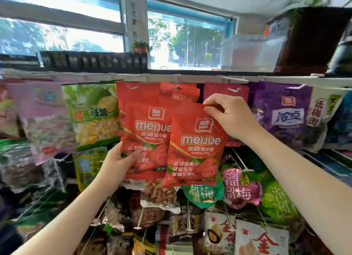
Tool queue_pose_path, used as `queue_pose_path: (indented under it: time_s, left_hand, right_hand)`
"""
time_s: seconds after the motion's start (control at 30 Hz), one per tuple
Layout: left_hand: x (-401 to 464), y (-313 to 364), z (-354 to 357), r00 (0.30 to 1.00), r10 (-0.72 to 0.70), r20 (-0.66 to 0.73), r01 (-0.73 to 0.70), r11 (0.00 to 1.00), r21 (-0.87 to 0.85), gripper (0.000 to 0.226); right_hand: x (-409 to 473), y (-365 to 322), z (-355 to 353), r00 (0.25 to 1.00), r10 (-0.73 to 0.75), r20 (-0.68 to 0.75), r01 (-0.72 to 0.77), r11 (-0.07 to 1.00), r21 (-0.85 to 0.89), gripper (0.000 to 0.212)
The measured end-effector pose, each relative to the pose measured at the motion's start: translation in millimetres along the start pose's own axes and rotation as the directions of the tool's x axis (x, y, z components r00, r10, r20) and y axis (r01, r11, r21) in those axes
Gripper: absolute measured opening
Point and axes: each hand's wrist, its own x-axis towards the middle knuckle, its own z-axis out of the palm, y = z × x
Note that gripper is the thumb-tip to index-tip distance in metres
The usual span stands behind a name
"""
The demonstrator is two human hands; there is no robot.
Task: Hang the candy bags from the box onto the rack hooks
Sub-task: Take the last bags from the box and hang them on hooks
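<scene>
Up high, right fingers [211, 109] pinch one red bag [194, 148]; left fingers [131, 155] grip another [146, 132].

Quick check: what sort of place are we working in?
Probably a small snack shop: a peg rack crowded with hanging snack packets, both hands on red gummy bags, and a street-facing window above.

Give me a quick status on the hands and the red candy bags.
Right hand pinching top corner of front red bag. Left hand gripping bag behind from below. Neither visibly on a hook; hung red bags crowd the rack.
</scene>
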Motion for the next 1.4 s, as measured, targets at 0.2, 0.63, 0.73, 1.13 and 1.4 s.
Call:
queue_pose_path:
  time_s: [0.2,0.63,0.73,1.13,1.4]
  left_hand:
    - [24,-9,-65,0.999,-0.022,-0.027,0.022,1.000,-0.016,0.019]
    - [36,-19,-145,0.957,0.176,-0.229,-0.049,0.882,0.469,0.020]
    - [37,-24,-154,0.949,0.198,-0.245,-0.039,0.846,0.531,0.021]
    - [32,-23,-178,0.954,0.199,-0.226,0.022,0.703,0.711,0.017]
    - [14,-17,-185,0.974,0.185,-0.133,-0.009,0.614,0.790,0.023]
  right_hand:
    - [41,-53,49,0.999,-0.042,0.032,0.043,0.999,-0.005,0.016]
    - [137,-96,149,0.965,0.244,-0.091,-0.235,0.967,0.102,0.013]
    - [142,-90,157,0.960,0.272,-0.070,-0.260,0.954,0.147,0.008]
    - [157,-93,145,0.842,0.483,0.240,-0.528,0.651,0.545,0.014]
    - [161,-70,173,0.874,0.487,0.011,-0.443,0.786,0.432,0.019]
